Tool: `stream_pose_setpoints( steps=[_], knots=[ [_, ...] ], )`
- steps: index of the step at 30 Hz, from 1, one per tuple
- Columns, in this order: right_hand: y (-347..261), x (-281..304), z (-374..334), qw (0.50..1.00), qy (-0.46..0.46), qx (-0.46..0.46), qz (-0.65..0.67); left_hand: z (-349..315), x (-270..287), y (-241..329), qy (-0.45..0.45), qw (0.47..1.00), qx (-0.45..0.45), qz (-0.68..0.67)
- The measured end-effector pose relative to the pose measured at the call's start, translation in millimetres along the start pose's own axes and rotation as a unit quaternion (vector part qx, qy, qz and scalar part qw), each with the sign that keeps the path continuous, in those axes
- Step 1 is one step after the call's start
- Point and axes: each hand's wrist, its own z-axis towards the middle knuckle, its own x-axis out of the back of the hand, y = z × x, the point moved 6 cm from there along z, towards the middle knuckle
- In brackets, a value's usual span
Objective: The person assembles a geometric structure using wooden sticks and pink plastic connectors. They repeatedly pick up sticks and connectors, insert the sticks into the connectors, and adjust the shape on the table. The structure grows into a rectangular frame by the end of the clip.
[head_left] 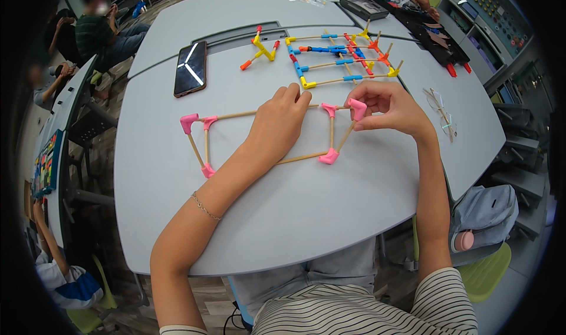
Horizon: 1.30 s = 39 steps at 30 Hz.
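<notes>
A frame of wooden sticks and pink corner connectors lies on the table in front of me. It has a triangle at each end, joined by long sticks. My left hand is closed over the far long stick, its fingertips hidden behind the knuckles. At the frame's right end, my right hand pinches a raised pink connector between thumb and fingers. A slanting stick runs down from that connector to the near corner. The left triangle, with its pink connector, stands free of my hands.
Beyond my hands lies a larger stick frame with blue, yellow, red and orange connectors. A small yellow and red connector piece, a phone and eyeglasses rest on the table. Another person's hand reaches in at far right.
</notes>
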Motion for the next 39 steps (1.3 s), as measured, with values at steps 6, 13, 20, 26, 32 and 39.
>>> stream_pose_setpoints(
  steps=[6,13,20,26,32,39],
  knots=[
    [7,1,2,0.999,0.001,-0.015,0.035,1,-3,0,0.005,1.000,-0.004,-0.003],
    [20,-6,14,0.995,0.054,0.056,-0.068,1,-2,1,-0.004,1.000,-0.007,-0.013],
    [31,-16,22,0.989,0.083,0.015,-0.119,0,-3,2,0.002,1.000,-0.009,-0.022],
    [22,-16,22,0.976,0.114,0.043,-0.180,0,-3,2,-0.003,1.000,-0.004,-0.023],
    [30,-16,22,0.987,0.116,0.017,-0.108,0,-3,1,0.003,0.999,0.000,-0.049],
    [37,-12,23,0.975,0.159,0.102,-0.117,2,-5,-1,-0.002,0.997,0.005,-0.081]
  ],
)
